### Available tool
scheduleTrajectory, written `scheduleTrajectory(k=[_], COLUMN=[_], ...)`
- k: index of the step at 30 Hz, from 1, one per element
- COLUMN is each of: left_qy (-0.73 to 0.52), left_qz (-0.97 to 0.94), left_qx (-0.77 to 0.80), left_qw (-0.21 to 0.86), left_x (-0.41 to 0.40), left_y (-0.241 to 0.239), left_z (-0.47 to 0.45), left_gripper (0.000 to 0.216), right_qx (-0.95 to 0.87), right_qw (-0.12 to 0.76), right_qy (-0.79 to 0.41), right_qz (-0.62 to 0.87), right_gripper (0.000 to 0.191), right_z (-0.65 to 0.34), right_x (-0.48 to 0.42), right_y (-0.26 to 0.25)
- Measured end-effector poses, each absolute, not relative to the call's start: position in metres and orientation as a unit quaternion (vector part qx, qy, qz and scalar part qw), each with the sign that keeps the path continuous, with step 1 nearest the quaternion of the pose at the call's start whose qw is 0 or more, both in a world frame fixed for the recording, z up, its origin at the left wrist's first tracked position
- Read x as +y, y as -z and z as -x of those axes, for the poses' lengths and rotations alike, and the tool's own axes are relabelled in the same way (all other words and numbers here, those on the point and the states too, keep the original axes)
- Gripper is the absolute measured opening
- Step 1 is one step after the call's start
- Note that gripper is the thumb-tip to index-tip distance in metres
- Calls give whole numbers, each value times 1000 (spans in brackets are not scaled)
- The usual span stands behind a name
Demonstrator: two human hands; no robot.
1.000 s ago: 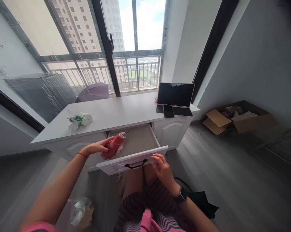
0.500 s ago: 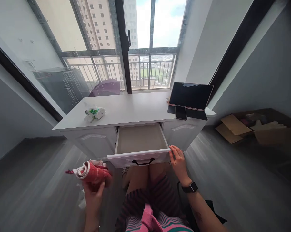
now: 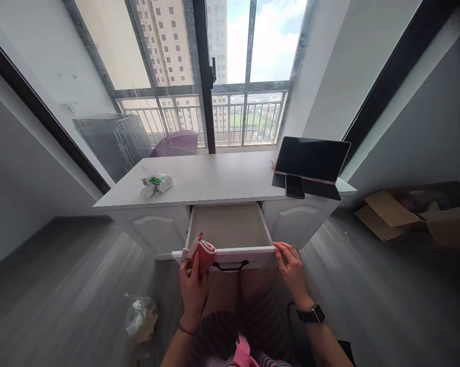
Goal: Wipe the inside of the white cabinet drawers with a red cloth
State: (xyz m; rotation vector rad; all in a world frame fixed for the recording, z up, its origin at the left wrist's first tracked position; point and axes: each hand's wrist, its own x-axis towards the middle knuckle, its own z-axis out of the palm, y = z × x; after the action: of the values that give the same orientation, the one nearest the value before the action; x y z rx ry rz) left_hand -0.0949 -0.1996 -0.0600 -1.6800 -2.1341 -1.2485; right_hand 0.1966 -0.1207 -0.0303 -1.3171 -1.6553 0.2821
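The left hand (image 3: 194,289) hides part of the red cloth roll (image 3: 206,256), the tablet (image 3: 313,158) partly covers 1 small pale thing (image 3: 273,163), and the frame's right edge cuts off the cardboard box (image 3: 392,208), its contents too blurred to tell.

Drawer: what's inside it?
Only the beige bottom and side walls of the drawer show. The near left corner is hidden by the red roll in the left hand; the back, under the desk top, can't be seen.
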Motion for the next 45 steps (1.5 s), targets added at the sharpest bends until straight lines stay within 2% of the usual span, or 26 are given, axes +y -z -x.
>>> scheduleTrajectory(k=[7, 14, 20, 23, 29, 38, 45], left_qy=[349, 277, 250, 249, 230, 211, 155], left_qz=[636, 729, 794, 815, 824, 833, 866], left_qx=[-681, -609, -529, -494, -492, -490, -455], left_qw=[98, 146, 167, 171, 161, 145, 139], left_x=[-186, -172, -159, -153, -145, -155, -167], left_y=[51, 39, 52, 68, 99, 122, 112], left_z=[40, -27, -55, -58, -66, -34, 13], left_gripper=[54, 75, 63, 48, 33, 34, 40], right_qx=[-668, -665, -664, -659, -647, -644, -645], right_qw=[485, 476, 478, 469, 470, 475, 483], right_qy=[-149, -182, -212, -224, -244, -237, -213], right_qz=[544, 545, 534, 543, 549, 550, 553], right_gripper=[35, 40, 46, 45, 45, 43, 43], right_z=[-201, -209, -214, -215, -211, -208, -205], right_x=[-117, -112, -110, -111, -112, -113, -113], right_y=[22, 19, 15, 12, 8, 10, 13])
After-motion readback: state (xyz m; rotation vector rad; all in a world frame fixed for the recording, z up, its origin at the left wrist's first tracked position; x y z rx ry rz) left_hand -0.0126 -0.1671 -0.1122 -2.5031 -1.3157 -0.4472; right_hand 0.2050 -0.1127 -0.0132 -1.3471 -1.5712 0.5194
